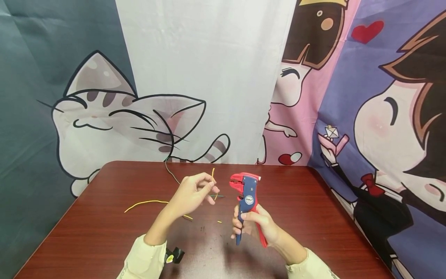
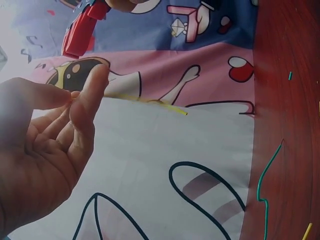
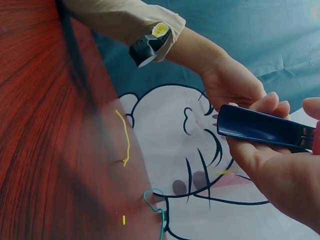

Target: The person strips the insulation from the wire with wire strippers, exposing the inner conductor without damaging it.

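Between thumb and fingertips, my left hand (image 1: pixel 193 193) pinches a short yellow wire (image 1: pixel 213 173). In the left wrist view the wire (image 2: pixel 172 108) extends to the right past the fingertips. My right hand (image 1: pixel 259 224) grips a wire stripper (image 1: pixel 249 190) with blue and red handles, held upright over the table. Its red jaws face left, apart from the wire. The right wrist view shows the blue handle (image 3: pixel 260 127) lying across the fingers of the right hand (image 3: pixel 282 175), with the left hand (image 3: pixel 230 82) behind it.
On the brown table (image 1: pixel 306 232) lie a longer yellow wire (image 1: pixel 150 201), partly hidden by the left arm, and a tiny yellow piece (image 1: pixel 219 222). A green wire (image 2: pixel 266 200) and a small green piece (image 2: pixel 290 76) lie there too. Printed curtains surround the table.
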`<action>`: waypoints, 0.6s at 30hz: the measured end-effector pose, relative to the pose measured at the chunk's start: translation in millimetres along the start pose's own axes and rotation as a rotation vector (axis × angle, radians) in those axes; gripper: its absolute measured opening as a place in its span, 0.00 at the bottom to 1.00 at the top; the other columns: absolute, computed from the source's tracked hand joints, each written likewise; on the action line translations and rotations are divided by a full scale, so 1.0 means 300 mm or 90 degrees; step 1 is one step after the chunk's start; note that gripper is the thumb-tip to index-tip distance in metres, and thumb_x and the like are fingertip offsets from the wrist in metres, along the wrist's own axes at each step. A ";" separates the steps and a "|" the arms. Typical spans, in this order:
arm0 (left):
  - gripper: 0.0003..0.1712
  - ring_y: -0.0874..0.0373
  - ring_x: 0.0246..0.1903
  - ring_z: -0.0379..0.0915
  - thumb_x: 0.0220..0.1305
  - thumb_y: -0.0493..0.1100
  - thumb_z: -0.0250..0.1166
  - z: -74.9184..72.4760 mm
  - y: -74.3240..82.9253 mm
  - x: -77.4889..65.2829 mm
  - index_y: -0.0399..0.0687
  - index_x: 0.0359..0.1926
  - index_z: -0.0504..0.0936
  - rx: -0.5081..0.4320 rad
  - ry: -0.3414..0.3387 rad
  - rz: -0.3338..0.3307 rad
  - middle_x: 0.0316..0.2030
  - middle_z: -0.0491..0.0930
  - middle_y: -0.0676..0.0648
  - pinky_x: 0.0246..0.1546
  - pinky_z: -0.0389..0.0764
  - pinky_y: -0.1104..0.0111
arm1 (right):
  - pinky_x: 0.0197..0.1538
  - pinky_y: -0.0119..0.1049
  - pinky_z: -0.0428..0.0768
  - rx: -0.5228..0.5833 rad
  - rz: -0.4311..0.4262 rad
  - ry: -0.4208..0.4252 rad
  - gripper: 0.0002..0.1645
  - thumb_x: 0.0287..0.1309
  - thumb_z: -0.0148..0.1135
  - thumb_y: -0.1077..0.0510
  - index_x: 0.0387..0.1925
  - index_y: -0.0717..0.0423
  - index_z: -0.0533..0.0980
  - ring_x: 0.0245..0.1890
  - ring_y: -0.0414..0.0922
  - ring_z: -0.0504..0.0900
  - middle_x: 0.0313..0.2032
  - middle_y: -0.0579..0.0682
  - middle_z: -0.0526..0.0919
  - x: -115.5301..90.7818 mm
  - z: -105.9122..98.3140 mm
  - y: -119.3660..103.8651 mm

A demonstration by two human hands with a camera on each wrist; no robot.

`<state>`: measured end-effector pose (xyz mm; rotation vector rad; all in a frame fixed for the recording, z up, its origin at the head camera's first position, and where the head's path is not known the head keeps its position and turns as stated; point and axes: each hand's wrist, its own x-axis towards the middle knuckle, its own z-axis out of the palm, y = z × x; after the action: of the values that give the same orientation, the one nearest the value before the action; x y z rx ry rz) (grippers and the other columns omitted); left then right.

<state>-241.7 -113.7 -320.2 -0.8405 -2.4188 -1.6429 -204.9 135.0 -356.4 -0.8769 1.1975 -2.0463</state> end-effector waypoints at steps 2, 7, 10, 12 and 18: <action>0.06 0.61 0.23 0.84 0.71 0.37 0.59 0.002 0.003 -0.001 0.40 0.44 0.81 -0.006 -0.005 -0.003 0.34 0.88 0.47 0.18 0.73 0.70 | 0.48 0.45 0.79 -0.001 0.000 -0.001 0.14 0.66 0.35 0.66 0.46 0.57 0.68 0.34 0.43 0.76 0.31 0.48 0.73 0.000 0.000 -0.001; 0.08 0.60 0.22 0.83 0.72 0.37 0.57 0.009 0.002 -0.001 0.41 0.44 0.83 -0.013 -0.017 -0.002 0.35 0.87 0.48 0.19 0.78 0.66 | 0.48 0.44 0.79 -0.001 0.000 -0.003 0.15 0.66 0.35 0.66 0.46 0.56 0.69 0.34 0.43 0.77 0.32 0.48 0.73 0.000 0.002 -0.001; 0.08 0.61 0.21 0.83 0.72 0.40 0.60 0.013 -0.001 -0.001 0.43 0.44 0.84 -0.003 -0.005 0.002 0.36 0.87 0.49 0.19 0.78 0.65 | 0.48 0.44 0.79 -0.004 0.000 -0.004 0.15 0.66 0.35 0.66 0.46 0.56 0.69 0.34 0.43 0.77 0.31 0.48 0.74 0.001 0.002 -0.001; 0.07 0.61 0.21 0.82 0.70 0.41 0.62 0.015 0.001 -0.001 0.44 0.43 0.85 0.004 0.011 0.008 0.34 0.87 0.50 0.18 0.75 0.68 | 0.48 0.44 0.79 -0.006 -0.001 -0.005 0.15 0.66 0.35 0.66 0.46 0.57 0.69 0.33 0.43 0.77 0.31 0.48 0.74 0.001 0.001 -0.001; 0.04 0.61 0.22 0.83 0.63 0.39 0.69 0.017 0.009 -0.001 0.43 0.36 0.85 -0.002 0.050 0.026 0.30 0.87 0.49 0.22 0.77 0.71 | 0.47 0.43 0.80 -0.008 -0.001 -0.004 0.15 0.66 0.36 0.66 0.46 0.57 0.69 0.33 0.42 0.77 0.31 0.48 0.74 0.001 0.001 -0.001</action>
<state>-239.0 -108.4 -320.2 -0.8030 -2.3323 -1.6336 -205.0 134.7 -355.8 -0.8903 1.2068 -2.0379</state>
